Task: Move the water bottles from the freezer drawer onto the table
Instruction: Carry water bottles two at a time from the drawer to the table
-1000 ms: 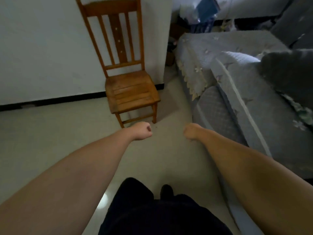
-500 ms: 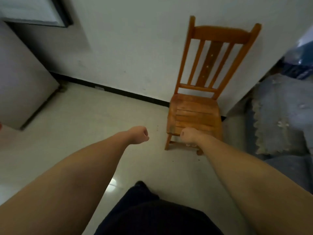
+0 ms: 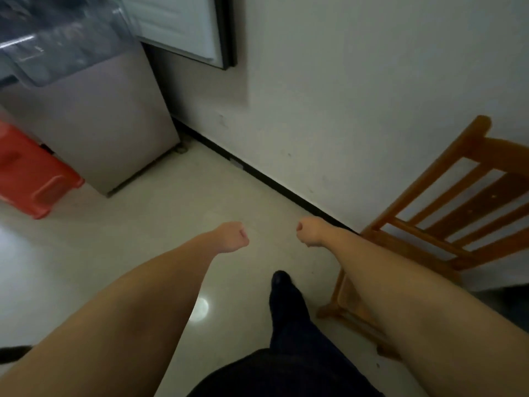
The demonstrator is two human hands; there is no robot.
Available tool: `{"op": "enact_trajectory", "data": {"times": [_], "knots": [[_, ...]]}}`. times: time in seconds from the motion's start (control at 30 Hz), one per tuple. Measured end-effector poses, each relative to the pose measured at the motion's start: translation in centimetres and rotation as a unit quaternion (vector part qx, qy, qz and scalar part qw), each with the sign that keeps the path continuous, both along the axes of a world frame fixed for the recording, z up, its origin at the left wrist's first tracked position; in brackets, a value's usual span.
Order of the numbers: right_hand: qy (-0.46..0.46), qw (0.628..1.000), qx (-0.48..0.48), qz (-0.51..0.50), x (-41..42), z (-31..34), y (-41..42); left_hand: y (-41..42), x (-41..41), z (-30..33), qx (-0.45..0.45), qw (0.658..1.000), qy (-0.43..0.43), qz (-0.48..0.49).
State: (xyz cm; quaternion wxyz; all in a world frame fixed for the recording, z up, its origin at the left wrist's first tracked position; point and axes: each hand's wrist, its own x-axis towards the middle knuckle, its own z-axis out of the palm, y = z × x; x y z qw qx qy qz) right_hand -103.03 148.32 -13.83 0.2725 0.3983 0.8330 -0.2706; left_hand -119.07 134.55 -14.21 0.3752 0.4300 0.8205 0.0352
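At the upper left of the frame, the clear freezer drawer (image 3: pixel 61 44) is blurring so badly that I cannot tell what is lying inside it, and the frame's top and left edges are cutting it off. The red plastic stool (image 3: pixel 31 174) at the left edge is showing only in part. My right arm is hiding much of the wooden chair (image 3: pixel 446 213) seat, and the right edge is cropping its back. Both my forearms are running out past the bottom edge.
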Motion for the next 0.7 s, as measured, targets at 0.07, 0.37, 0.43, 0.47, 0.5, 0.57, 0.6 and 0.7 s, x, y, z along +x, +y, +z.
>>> {"op": "enact_trajectory", "data": {"times": [0.07, 0.37, 0.43, 0.47, 0.5, 0.57, 0.6, 0.7], "knots": [[0.008, 1.000, 0.001, 0.016, -3.0, 0.0, 2.6, 1.8, -2.8, 0.2, 0.000, 1.000, -0.003, 0.024], [0.071, 0.993, 0.022, 0.091, -18.2, 2.5, 15.5, 12.1, -14.7, 3.1, 0.041, 0.988, 0.028, 0.145], [0.081, 0.990, 0.016, 0.115, -21.3, 2.9, 16.9, 13.6, -16.2, 3.2, 0.053, 0.984, 0.033, 0.166], [0.083, 0.988, 0.012, 0.130, -22.8, 3.1, 17.2, 14.1, -17.0, 3.3, 0.050, 0.983, 0.036, 0.175], [0.088, 0.986, 0.009, 0.141, -24.2, 3.2, 17.5, 14.5, -17.7, 3.3, 0.048, 0.980, 0.034, 0.188], [0.100, 0.983, 0.000, 0.156, -27.4, 3.0, 18.0, 14.9, -19.9, 3.3, 0.048, 0.975, 0.032, 0.213], [0.104, 0.982, -0.006, 0.158, -29.1, 3.0, 18.2, 14.9, -21.3, 3.4, 0.047, 0.973, 0.031, 0.223], [0.115, 0.979, -0.023, 0.164, -34.4, 2.6, 18.6, 14.7, -26.1, 3.4, 0.053, 0.963, 0.020, 0.264]]}}
